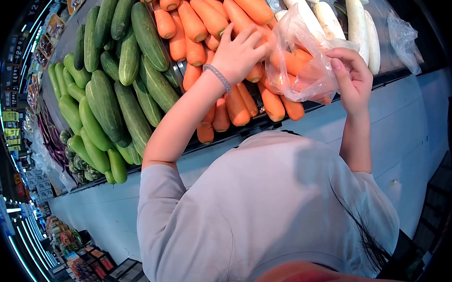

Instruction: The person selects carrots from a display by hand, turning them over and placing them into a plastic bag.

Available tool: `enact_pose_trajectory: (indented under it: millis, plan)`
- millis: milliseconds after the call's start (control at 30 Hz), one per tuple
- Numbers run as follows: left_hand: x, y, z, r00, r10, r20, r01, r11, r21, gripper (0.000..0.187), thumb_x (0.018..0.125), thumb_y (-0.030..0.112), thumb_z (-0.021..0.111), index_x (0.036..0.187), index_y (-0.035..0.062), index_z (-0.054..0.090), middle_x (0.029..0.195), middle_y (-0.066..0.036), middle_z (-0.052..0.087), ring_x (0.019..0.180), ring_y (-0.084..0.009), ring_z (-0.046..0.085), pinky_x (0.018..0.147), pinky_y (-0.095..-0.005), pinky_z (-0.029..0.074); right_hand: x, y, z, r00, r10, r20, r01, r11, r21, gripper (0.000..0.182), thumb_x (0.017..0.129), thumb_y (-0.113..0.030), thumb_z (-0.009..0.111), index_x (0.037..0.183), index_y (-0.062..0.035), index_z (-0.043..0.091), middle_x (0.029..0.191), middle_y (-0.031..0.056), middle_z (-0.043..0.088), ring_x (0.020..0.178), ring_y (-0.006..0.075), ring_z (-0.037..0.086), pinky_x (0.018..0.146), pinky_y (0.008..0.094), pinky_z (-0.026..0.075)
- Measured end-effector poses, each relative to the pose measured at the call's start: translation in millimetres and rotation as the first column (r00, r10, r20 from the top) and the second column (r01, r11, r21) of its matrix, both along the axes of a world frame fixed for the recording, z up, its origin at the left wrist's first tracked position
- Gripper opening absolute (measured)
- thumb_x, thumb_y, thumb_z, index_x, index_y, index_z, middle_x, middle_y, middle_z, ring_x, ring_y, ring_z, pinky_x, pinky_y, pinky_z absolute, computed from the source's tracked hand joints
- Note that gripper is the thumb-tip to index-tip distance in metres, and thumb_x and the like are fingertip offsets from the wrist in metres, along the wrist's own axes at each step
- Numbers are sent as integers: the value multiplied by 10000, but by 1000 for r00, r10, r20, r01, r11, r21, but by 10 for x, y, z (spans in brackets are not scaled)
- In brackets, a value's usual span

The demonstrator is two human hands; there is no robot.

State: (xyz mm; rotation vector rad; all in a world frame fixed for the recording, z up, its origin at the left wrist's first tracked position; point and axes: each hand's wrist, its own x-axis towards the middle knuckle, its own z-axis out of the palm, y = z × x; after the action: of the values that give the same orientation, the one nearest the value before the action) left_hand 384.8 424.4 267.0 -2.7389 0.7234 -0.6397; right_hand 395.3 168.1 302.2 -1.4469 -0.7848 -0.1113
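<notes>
My left hand (240, 52), with a braided band on its wrist, reaches over the pile of carrots (237, 107). Its fingers are spread and bent around a carrot (236, 15) beside the bag's mouth; part of that carrot is hidden under them. Pinched between the thumb and fingers of my right hand (353, 80) is the rim of a clear plastic bag (312, 89). The bag hangs over the carrots at the front of the display, and orange carrots (289, 62) show through its film.
Left of the carrots lie cucumbers (103, 103) and pale green long gourds (94, 124). White radishes (357, 27) lie to the right, near another crumpled plastic bag (403, 37). The display's dark front edge (191, 155) runs before my body. Purple eggplants (52, 141) lie far left.
</notes>
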Motion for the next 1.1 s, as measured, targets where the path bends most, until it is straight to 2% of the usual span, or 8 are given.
enact_pose_trajectory:
  millis: [200, 300, 400, 467, 600, 833, 967, 1100]
  plan:
    - [-9, -8, 54, 1000, -20, -15, 20, 1000, 5, 300, 730, 132, 543, 1024, 185, 531, 1138, -5, 523, 1120, -183, 472, 955, -522, 301, -7, 7, 38, 1000, -15, 25, 16, 999, -35, 135, 878, -36, 500, 988, 20, 554, 938, 45, 569, 840, 74, 513, 749, 190, 394]
    - [-159, 122, 186, 992, 23, 126, 6, 975, -221, 330, 684, 60, 633, 989, 126, 528, 1108, -37, 534, 1046, -196, 526, 918, -476, 377, 7, -26, 18, 999, -34, 5, 34, 999, -32, 135, 879, -37, 498, 988, 20, 553, 947, 48, 571, 864, 79, 516, 766, 196, 396]
    - [-420, 190, 501, 991, 95, 91, 18, 589, -808, 420, 645, -11, 697, 1007, 65, 497, 1102, -92, 532, 1011, -222, 549, 878, -413, 443, 2, -40, 18, 998, -45, -33, 45, 999, -10, 133, 879, -33, 496, 987, 20, 552, 945, 48, 570, 865, 79, 515, 769, 196, 394]
    - [-567, 239, 552, 971, 125, 206, 155, 329, -931, 553, 632, 10, 726, 1088, 34, 414, 1115, -124, 502, 1005, -238, 540, 856, -366, 465, 12, -42, 2, 998, -38, -54, 38, 999, -9, 132, 879, -34, 495, 985, 20, 553, 944, 45, 571, 868, 75, 512, 772, 193, 391]
    - [-993, 371, 675, 919, 111, 377, 393, -290, -873, 645, 683, 106, 718, 1191, -4, 336, 1159, -140, 476, 1075, -254, 500, 925, -374, 427, 36, 0, -4, 998, -11, -70, 7, 999, -51, 155, 880, -60, 503, 1007, 19, 542, 943, 47, 571, 842, 66, 516, 742, 183, 397]
    - [-1308, 257, 445, 869, -285, 405, 76, -731, -678, 668, 745, 260, 667, 1290, 31, 356, 1314, -142, 402, 1212, -276, 402, 1025, -464, 312, -80, 196, 248, 895, 374, -244, -365, 927, 81, 847, 695, -486, 696, 1271, 21, 338, 1012, 82, 562, 907, 102, 548, 770, 218, 437]
    - [-1282, 74, 443, 910, -324, 257, -4, -629, -777, 893, 621, 114, 775, 1337, 66, 243, 1362, -168, 321, 1233, -299, 370, 1016, -469, 323, -68, 373, 164, 900, 432, 56, -435, 884, 171, 829, 678, -446, 731, 1258, 14, 359, 1115, 70, 525, 999, 131, 519, 843, 260, 419]
    - [-1224, -34, 467, 865, -389, 317, 85, -509, -856, 834, 512, 11, 829, 1184, 126, 349, 1262, -154, 427, 1180, -395, 414, 963, -524, 378, -69, 274, 106, 953, 289, -89, -277, 952, 128, 742, 678, -377, 752, 1212, 13, 416, 1089, 69, 537, 965, 124, 529, 818, 246, 426]
